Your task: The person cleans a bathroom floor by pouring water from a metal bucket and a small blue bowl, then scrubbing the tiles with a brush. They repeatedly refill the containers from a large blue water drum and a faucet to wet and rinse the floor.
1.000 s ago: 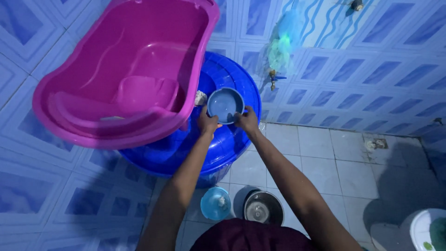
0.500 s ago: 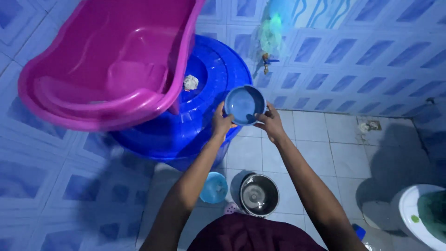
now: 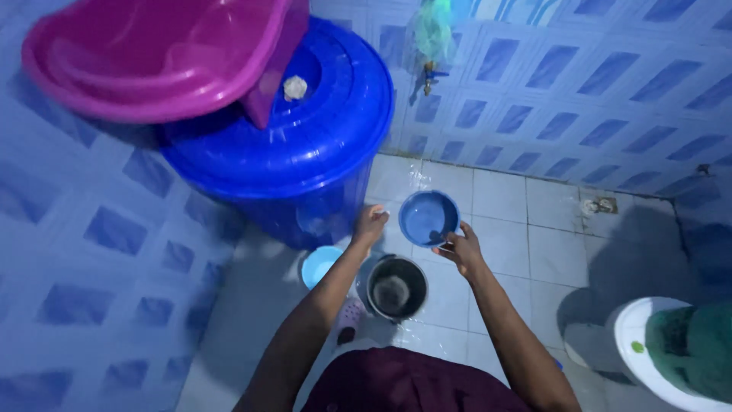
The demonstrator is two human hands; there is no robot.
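tub (image 3: 145, 53) on barrel (image 3: 290, 145), pot (image 3: 396, 288) below

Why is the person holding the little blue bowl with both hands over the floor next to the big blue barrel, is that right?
Not quite. In the head view only the right hand holds the small blue bowl. The left hand is off the bowl, open beside it. The rest is right: the bowl is over the tiled floor, next to the big blue barrel.
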